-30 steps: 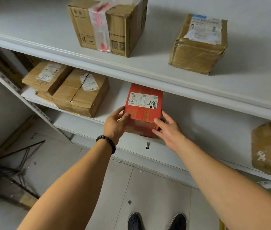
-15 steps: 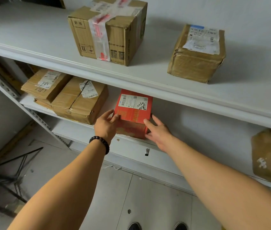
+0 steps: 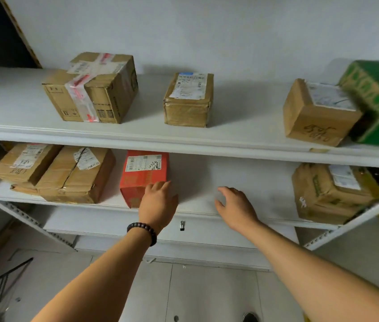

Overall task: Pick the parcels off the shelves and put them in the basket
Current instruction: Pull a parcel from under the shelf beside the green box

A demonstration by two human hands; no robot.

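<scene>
A person faces white shelves, both bare arms stretched toward the lower shelf (image 3: 242, 182). A second ago the two hands clasped a red parcel (image 3: 145, 173) by its sides near the shelf's front edge; now both have let go. The red parcel sits flat on the lower shelf, just beside a split brown parcel (image 3: 77, 175) on its left.

The left hand (image 3: 158, 205), with a bead bracelet (image 3: 143, 231) at the wrist, is open, its fingers reaching the red parcel's front right corner. Whether they touch it or only hover there is hard to tell. The right hand (image 3: 237, 206) is open too, fingers loosely bent and holding nothing. It hangs over bare shelf, apart from the red parcel, between it and a crumpled parcel (image 3: 330, 194) at the far right.

The view has also lifted, so the upper shelf (image 3: 149, 133) now shows four parcels, three brown and one green. No basket is in view.

It seems the red parcel has been left rather than taken. Every parcel in sight is on the shelves, and none is on its way to the basket.
</scene>
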